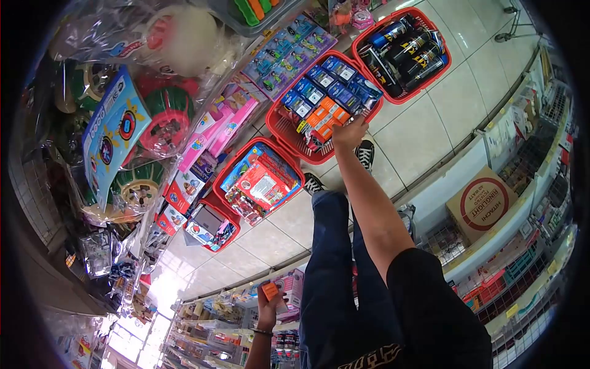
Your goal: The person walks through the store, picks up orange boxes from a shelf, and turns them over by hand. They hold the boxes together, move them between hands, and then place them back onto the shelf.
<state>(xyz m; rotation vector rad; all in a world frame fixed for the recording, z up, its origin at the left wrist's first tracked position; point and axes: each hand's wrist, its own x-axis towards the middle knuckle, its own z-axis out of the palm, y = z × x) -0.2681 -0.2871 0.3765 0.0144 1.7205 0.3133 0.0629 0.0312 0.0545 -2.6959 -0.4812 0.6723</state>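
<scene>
Holding orange box point(271, 291) in left hand, right hand at basket

Left hand point(267, 309) clamped on box, left of the jeans point(332, 246). Right hand point(350, 133) well apart, at near side of red basket point(284, 128), next to orange boxes point(327, 115); can't tell if it's gripping one. Blue boxes point(322, 79) in same basket, beside the orange. Neighbouring baskets: spray cans point(413, 49) one side, toy packs point(262, 182) the other.

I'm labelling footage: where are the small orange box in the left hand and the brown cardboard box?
Small orange box point(270, 291), head view: its visible face.
Brown cardboard box point(483, 205), head view: inside its red ring.
</scene>
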